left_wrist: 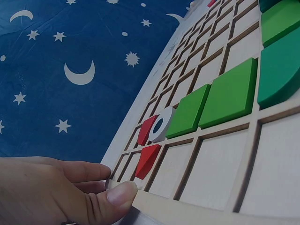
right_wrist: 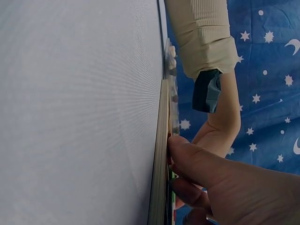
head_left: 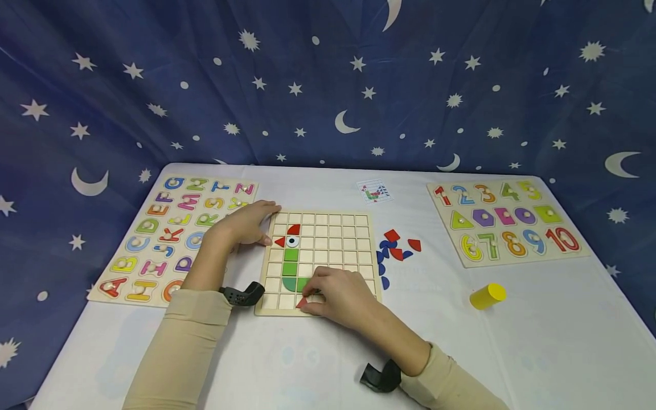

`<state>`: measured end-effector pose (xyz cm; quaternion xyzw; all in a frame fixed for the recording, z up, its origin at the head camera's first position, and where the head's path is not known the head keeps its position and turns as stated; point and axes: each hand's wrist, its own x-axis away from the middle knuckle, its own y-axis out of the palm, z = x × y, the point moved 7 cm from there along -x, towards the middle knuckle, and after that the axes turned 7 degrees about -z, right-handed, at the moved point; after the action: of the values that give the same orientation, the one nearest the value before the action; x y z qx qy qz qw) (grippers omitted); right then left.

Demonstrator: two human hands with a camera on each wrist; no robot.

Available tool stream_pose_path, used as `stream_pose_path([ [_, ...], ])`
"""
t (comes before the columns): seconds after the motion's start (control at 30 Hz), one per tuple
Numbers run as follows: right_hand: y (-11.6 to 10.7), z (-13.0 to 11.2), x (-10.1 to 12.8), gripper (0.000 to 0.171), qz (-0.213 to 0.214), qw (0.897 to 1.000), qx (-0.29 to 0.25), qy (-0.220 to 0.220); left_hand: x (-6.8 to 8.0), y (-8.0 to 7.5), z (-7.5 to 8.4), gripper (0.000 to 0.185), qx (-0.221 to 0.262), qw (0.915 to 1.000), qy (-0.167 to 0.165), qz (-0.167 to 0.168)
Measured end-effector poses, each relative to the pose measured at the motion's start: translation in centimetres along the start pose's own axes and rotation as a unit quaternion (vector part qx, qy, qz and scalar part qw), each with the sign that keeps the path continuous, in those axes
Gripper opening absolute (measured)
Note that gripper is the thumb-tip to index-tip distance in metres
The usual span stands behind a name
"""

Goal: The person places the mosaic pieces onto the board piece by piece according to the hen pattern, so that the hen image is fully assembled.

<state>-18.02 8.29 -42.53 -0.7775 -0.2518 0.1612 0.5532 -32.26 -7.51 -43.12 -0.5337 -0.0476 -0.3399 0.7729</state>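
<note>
The grid board (head_left: 348, 239) lies before me on the desk (head_left: 538, 341), alphabet puzzle (head_left: 174, 233) to its left, loose pieces (head_left: 394, 247), number puzzle (head_left: 504, 219) and cylinder (head_left: 487, 296) to its right.

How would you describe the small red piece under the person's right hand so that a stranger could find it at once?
Start at the wooden grid board in the middle of the white table. Go to its bottom row, where the right hand pinches a red triangle. Unlike the red pieces near the top left corner, it sits just below the green pieces.
</note>
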Motion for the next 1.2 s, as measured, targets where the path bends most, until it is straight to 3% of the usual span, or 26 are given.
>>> stream_pose_path([
  [0.97, -0.1, -0.2, 0.0, 0.013, 0.002, 1.000, 0.008, -0.004, -0.2, 0.0, -0.1, 0.081, -0.005, 1.0000, 0.001, 0.003],
  [1.1, -0.7, 0.2, 0.0, 0.019, 0.012, 1.000, 0.000, 0.000, -0.2, 0.0, 0.0, 0.081, -0.009, 0.9999, 0.005, 0.002],
  [1.2, -2.0, 1.6, 0.0, 0.022, 0.024, 0.999, -0.006, 0.028, -0.1, 0.0, 0.1, 0.081, -0.007, 1.0000, 0.006, -0.001],
])
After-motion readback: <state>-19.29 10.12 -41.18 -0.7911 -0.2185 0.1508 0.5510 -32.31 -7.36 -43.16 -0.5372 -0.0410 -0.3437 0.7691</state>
